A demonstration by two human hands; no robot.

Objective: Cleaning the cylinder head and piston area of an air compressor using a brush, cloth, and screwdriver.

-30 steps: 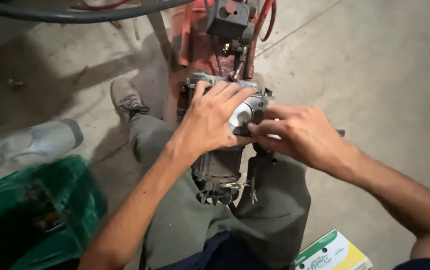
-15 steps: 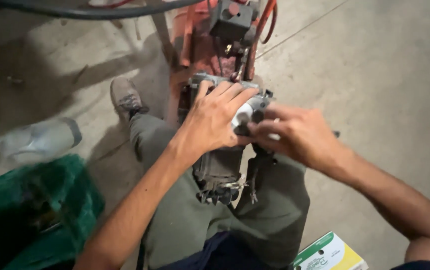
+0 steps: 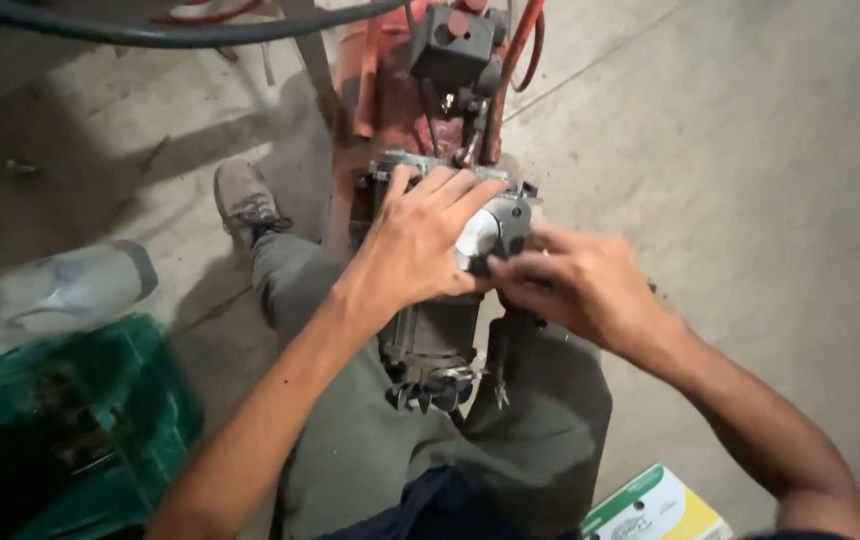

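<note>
A grey metal motor and pump block (image 3: 435, 340) rests between my legs, joined to a red machine frame (image 3: 390, 90). My left hand (image 3: 420, 235) lies flat on top of the block, fingers spread over its head. My right hand (image 3: 575, 285) pinches at the block's right side, next to a shiny round metal part (image 3: 477, 237). What the right fingertips grip is hidden. A black box with a red button (image 3: 458, 40) sits on the frame above.
A green plastic crate (image 3: 60, 430) stands at lower left, with a clear plastic bottle (image 3: 60, 285) lying behind it. A green, white and yellow carton (image 3: 655, 505) lies at bottom right. A black hose (image 3: 150, 30) crosses the top. Bare concrete floor (image 3: 750, 150) lies to the right.
Both hands stay on the block. My right hand has shifted slightly at the block's right side. The view has drifted a little.
</note>
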